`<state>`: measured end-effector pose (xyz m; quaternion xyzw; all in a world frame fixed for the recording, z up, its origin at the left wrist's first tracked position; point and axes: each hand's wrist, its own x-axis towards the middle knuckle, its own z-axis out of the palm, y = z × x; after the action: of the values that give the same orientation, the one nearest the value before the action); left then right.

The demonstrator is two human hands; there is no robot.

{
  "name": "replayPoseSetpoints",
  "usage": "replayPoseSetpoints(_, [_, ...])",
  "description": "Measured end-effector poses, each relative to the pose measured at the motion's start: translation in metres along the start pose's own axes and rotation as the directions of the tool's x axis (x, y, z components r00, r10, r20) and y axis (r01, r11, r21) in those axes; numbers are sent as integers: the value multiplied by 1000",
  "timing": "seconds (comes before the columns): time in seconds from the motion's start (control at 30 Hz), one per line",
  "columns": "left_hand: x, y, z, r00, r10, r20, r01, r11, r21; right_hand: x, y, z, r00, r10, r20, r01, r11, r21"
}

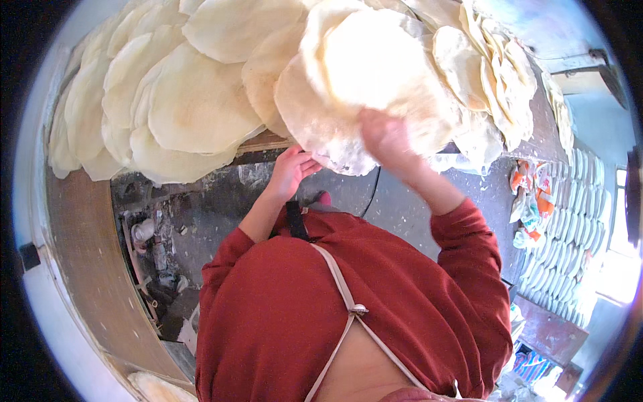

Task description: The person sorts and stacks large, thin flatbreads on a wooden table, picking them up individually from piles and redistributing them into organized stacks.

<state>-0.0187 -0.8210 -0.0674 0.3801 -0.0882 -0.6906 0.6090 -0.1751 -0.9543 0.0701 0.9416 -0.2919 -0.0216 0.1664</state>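
Observation:
Several thin, pale round flatbreads lie overlapped in a long row across the raised wooden table. Before me, one large flatbread (321,115) hangs slightly over the table's front edge, and its upper part is washed out by bright light. At its lower left rim are the fingers of my left hand (289,173); whether they pinch the rim is unclear. My right hand (387,138) is over the lower middle of this round, blurred, with its fingers hard to make out. To the left, another broad flatbread (203,100) rests on top of its stack.
A wooden board (80,261) runs along the left side. Cluttered debris (155,246) lies below it. A dark cable (371,193) crosses the grey floor. At right are plastic bags (535,201) and a tall stack of pale packs (572,221). More flatbreads (507,85) stand crowded at the table's right.

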Motion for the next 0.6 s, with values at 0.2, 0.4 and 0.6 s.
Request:
replayPoseSetpoints(0.2, [0,19,8,980,99,174,-79,990,-119,-33,-71,77,995,78,-66,-52,943,329])
replayPoseSetpoints(0.4, [3,53,-12,936,298,-190,-280,953,115,5,73,64,951,68,-300,-44,995,86])
replayPoseSetpoints(0.6, [10,88,-62,790,457,-409,-434,888,154,43,20,-110,940,213,-267,-273,939,-211])
